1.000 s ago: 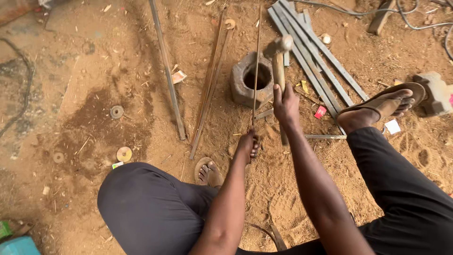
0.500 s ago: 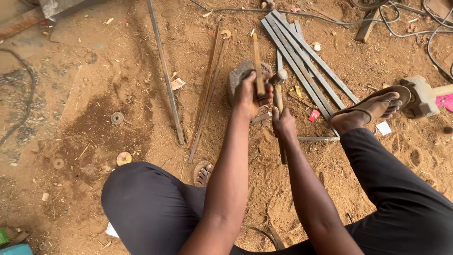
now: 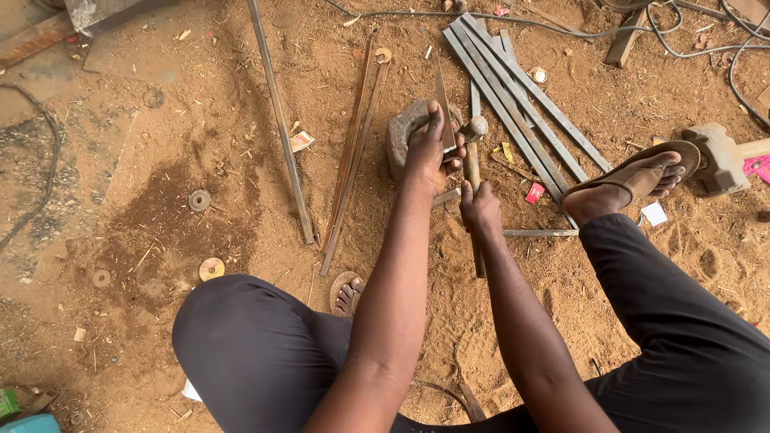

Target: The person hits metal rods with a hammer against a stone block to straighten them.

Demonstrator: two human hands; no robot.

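My left hand [image 3: 431, 151] grips a thin rusty metal strip [image 3: 442, 90] and holds it over a round, hollow metal block [image 3: 399, 132] that sits on the sandy ground. My right hand [image 3: 480, 210] is closed around the wooden handle of a hammer [image 3: 473, 154]. The hammer's head rests just right of the block, close to the strip. Both forearms reach forward between my knees.
Long rusty rods [image 3: 353, 144] and a single bar [image 3: 279, 120] lie left of the block. A bundle of grey angle bars [image 3: 521, 104] lies to the right. My sandalled foot [image 3: 634, 180] rests by a sledgehammer head [image 3: 718, 156]. Cables [image 3: 690, 40] run along the top; discs [image 3: 199, 200] dot the soil.
My left hand rose from the ground near my foot, took the thin strip and brought it over the block. The right hand with the hammer has come lower and nearer to me.
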